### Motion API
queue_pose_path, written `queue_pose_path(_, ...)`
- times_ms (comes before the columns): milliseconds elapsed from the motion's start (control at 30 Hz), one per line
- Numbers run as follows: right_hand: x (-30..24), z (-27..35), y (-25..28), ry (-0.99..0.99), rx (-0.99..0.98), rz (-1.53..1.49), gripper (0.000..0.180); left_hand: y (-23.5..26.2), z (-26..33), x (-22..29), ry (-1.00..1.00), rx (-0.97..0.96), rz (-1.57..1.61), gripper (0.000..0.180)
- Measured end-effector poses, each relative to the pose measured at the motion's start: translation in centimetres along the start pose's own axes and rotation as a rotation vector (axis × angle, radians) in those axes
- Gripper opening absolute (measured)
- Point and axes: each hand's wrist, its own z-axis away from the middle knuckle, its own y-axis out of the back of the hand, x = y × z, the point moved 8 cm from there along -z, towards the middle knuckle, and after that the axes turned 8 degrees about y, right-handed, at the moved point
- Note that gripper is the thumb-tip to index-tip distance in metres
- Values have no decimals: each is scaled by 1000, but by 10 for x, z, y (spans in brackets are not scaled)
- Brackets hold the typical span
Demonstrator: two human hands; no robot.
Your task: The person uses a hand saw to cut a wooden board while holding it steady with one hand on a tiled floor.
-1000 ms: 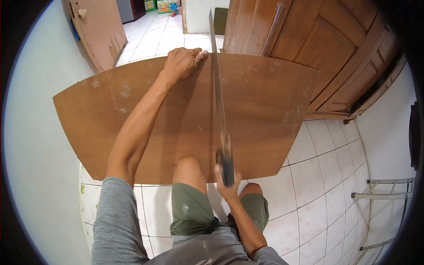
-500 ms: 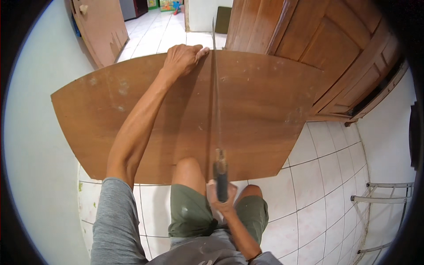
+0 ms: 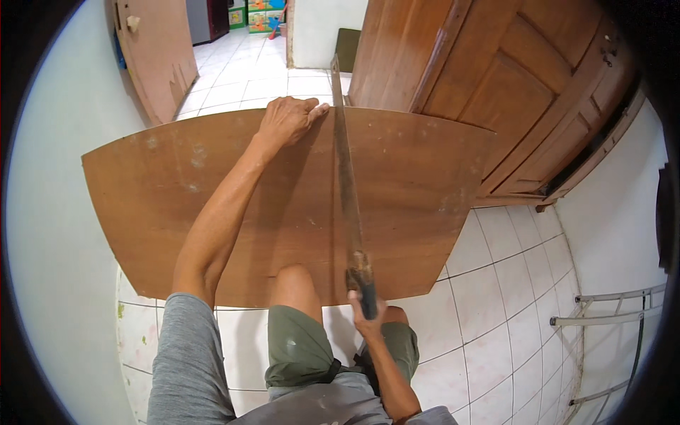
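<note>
At the far edge of the board (image 3: 414, 198): left hand (image 3: 287, 119) near saw (image 3: 346, 170)

Board spans the front of the person's legs (image 3: 301, 336), above floor tiles (image 3: 499, 290). Right hand (image 3: 366, 321) wraps the saw's handle; left hand folds at the edge, gripping or pressing, can't tell. Thumb (image 3: 320, 111) sits just beside the saw: a sideways skip could cut it. Board's support is hidden; if it shifts, saw may bind, kick.

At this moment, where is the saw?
The head view shows the saw over the board, near mid-picture, gripped in the right hand and passing just right of the left hand.
</note>
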Motion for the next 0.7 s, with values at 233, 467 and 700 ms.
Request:
queue_pose_path(233,6,12,-26,-79,-83,-14,27,-12,-6,3,22,-51,2,51)
queue_pose_path(467,-108,-6,6,33,40,72,24,-11,-6,-5,40,-57,21,48)
queue_pose_path(700,-90,7,15,30,5,111,20,-4,-1,5,6,-53,10,49)
